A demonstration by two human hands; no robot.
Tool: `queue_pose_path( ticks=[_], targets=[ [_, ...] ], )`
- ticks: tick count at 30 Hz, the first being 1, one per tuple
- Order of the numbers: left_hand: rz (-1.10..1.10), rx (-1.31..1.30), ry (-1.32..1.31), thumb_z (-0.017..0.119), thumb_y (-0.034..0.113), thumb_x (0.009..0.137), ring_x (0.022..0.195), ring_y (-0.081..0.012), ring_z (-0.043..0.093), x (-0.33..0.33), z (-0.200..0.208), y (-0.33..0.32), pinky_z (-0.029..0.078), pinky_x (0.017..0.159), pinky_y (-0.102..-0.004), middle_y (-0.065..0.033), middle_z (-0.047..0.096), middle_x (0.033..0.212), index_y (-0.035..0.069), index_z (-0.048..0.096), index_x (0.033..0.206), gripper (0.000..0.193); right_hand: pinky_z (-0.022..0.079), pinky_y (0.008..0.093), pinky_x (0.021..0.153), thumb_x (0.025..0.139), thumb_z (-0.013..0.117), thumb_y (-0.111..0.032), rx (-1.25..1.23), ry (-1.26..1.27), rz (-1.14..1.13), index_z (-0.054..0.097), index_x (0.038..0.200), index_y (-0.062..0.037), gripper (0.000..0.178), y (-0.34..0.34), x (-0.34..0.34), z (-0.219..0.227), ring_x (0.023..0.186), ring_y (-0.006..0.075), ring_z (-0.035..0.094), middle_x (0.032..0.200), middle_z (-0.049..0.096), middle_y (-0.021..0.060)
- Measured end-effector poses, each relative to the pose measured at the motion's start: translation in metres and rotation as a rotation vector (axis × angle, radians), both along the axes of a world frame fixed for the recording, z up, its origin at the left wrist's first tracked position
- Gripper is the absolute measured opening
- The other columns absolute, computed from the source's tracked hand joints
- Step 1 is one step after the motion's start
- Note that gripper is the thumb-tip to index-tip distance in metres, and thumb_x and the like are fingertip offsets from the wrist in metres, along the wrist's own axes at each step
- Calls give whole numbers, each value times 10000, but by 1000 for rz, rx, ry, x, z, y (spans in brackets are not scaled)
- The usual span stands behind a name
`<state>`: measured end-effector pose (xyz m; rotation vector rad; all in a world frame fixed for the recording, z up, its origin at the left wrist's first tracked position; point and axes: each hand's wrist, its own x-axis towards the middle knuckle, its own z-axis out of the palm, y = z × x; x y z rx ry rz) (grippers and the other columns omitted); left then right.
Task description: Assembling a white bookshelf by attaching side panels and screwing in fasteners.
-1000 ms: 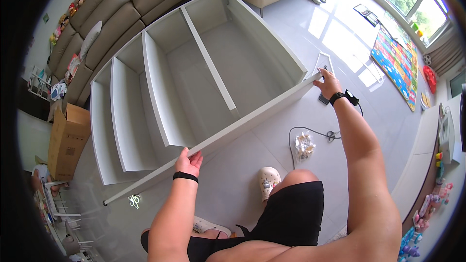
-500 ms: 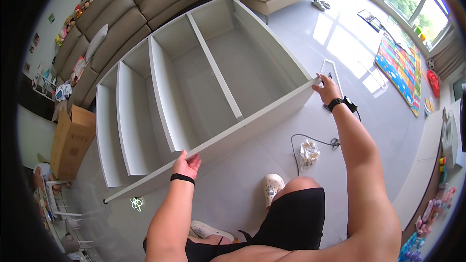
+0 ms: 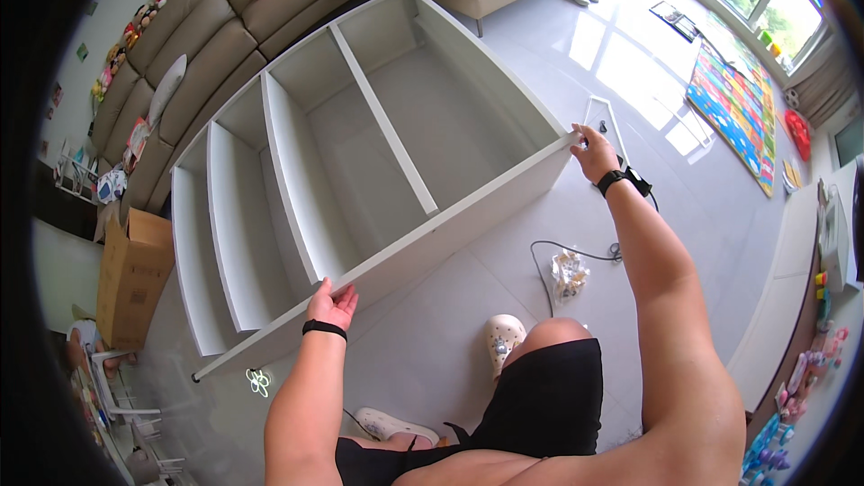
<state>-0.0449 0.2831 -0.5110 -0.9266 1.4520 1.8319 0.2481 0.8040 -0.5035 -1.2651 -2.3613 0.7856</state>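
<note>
A large white bookcase point(image 3: 430, 207) lies with its open front facing up, its shelves dividing it into several compartments. My left hand point(image 3: 331, 308) is at the near side panel, thumb at the top edge and fingers curved against the outer face. At the panel's right-hand corner, my right hand point(image 3: 596, 155) is closed round the edge, fingers over the top. Dark bands circle both wrists, and a small black device sits by the right one.
Behind the bookcase stands a brown sofa point(image 3: 193, 22); a cardboard box point(image 3: 135, 283) is at left. A bag of small parts point(image 3: 569, 274) and a dark cable point(image 3: 538, 261) lie on the floor near my right knee. A colourful play mat point(image 3: 733, 117) lies at far right.
The view has shifted slightly, so the bookcase and room appear a little further left. Both hands remain at the same places on the bookcase's near panel.
</note>
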Motion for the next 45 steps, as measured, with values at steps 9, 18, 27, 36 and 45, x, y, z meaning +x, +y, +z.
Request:
queue_pose_path(
  ticks=[9, 18, 27, 36, 45],
  targets=[
    [-68, 9, 47, 634, 316, 1001, 1061, -265, 627, -10, 1, 3, 478, 1038, -476, -124, 545, 1218, 108, 511, 1248, 345, 462, 422, 1041, 914, 702, -274, 31, -91, -27, 555, 1388, -132, 516, -8, -7, 12, 1252, 338, 571, 1364, 597, 150],
    [-50, 11, 48, 614, 282, 1015, 1053, -273, 641, 2, 4, 27, 479, 1037, -474, -135, 595, 1151, 61, 523, 1228, 320, 462, 416, 1047, 914, 702, -280, 105, -51, -95, 552, 1398, -135, 527, 10, 2, -5, 1262, 339, 565, 1370, 591, 160],
    [-72, 23, 41, 659, 278, 988, 1091, -287, 616, -3, 5, 18, 466, 1061, -488, -126, 525, 1232, 67, 491, 1265, 387, 468, 419, 1040, 898, 717, -326, 102, -63, -27, 534, 1427, -153, 586, 9, -1, -11, 1244, 332, 582, 1383, 584, 152],
    [-181, -39, 14, 637, 401, 987, 987, -261, 640, -4, 19, 12, 536, 959, -458, -156, 517, 1227, 79, 465, 1275, 465, 452, 435, 1066, 899, 723, -305, 118, -39, -67, 475, 1472, -153, 643, -6, 3, -9, 1277, 348, 557, 1407, 566, 169],
    [-186, -19, 24, 626, 444, 985, 1014, -280, 635, -11, 30, -6, 519, 978, -461, -180, 515, 1312, 86, 401, 1377, 577, 476, 417, 1016, 879, 737, -272, 148, 91, 12, 571, 1342, -67, 533, -46, 57, -2, 1182, 343, 616, 1258, 652, 193]
  ],
)
